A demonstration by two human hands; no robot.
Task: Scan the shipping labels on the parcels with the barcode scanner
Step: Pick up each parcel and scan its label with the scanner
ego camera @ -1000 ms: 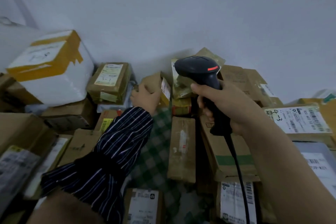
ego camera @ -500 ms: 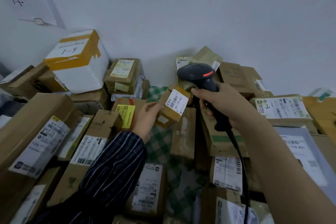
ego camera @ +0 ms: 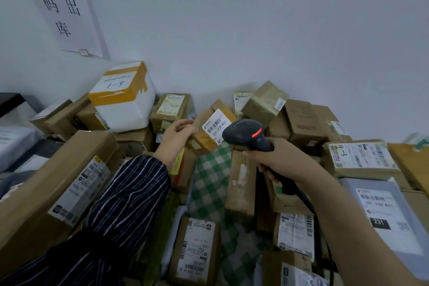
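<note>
My left hand grips a small brown cardboard parcel and holds it tilted above the pile, its white shipping label with a barcode turned toward me. My right hand holds the black barcode scanner by its handle. A red light glows on the scanner's head, which sits just right of the label and covers the label's lower right corner. The scanner's black cable runs down along my right forearm.
Cardboard parcels with labels lie heaped against a white wall, over a green checked cloth. A white box with orange tape sits at the back left. A large long box lies at the left. A paper sign hangs on the wall.
My left hand has lifted the small parcel higher and turned its label up toward me. The scanner has come closer to the label. The view has tilted upward, showing the wall sign.
</note>
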